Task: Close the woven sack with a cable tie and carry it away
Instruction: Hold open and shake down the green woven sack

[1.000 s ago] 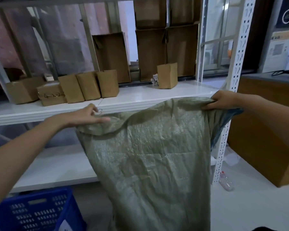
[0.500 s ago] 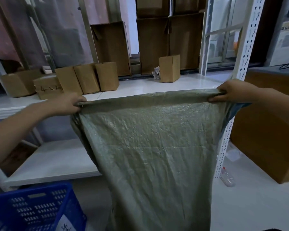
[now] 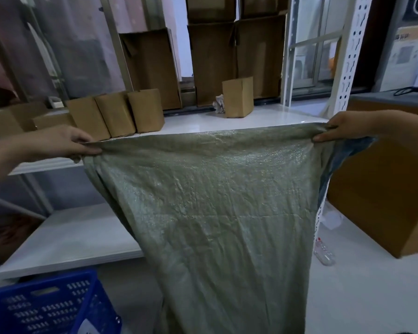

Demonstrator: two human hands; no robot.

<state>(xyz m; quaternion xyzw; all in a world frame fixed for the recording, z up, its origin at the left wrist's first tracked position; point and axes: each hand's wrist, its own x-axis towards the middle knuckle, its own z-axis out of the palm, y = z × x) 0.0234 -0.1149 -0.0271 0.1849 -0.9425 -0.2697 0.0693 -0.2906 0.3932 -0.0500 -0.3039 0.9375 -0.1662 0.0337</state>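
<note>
The green woven sack [image 3: 217, 213] is hanging in mid-air in front of the white shelving [image 3: 203, 124], its top edge pulled flat and taut betw. the two hands, the rest draping down out of frame at the bottom. The left hand [image 3: 58, 143] is pinching the top-left corner, fingers [image 3: 87, 150] curled shut on the fabric; the right hand [image 3: 343, 127] is doing the same at the top-right corner, thumb and fingers clamped on the bunched edge. A bluish inner face is showing just below the right hand. The sack is looking limp and flat — whether anything is inside, can't tell.

Progress, as I'm judging it: very early. The mouth is being held stretched shut but isn't gathered or twisted yet, no cable tie is in view anywhere, nothing is cinched, and carrying away hasn't begun. Left to do: bunch the neck, find and fit the tie, tighten, lift, go.

Around it: small cardboard boxes [image 3: 116, 116] are standing in a row on the upper shelf, w/ another box [image 3: 238, 97] further right; a blue plastic crate [image 3: 46, 307] is sitting bottom-left, a clear bottle [image 3: 323, 251] lying on the floor by the upright — well apart from the sack.
</note>
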